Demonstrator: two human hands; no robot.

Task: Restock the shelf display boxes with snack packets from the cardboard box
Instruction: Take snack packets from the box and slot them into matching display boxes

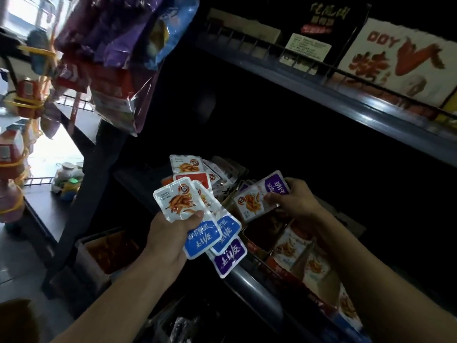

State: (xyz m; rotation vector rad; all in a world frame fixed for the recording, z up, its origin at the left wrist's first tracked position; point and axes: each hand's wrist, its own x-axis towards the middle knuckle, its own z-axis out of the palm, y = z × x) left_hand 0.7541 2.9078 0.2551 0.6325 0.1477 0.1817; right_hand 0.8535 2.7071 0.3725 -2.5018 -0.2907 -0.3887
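A fan of blue and purple packets (205, 229) is pinched under the thumb of the left hand (170, 233). One purple packet (262, 194), long axis tilted, is gripped by the right hand (294, 196), directly above the open display box (291, 243), the nearer hand to it.

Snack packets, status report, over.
Left hand grips fanned blue and purple packets. Right hand pinches one purple packet above the display boxes. Nothing blocking.
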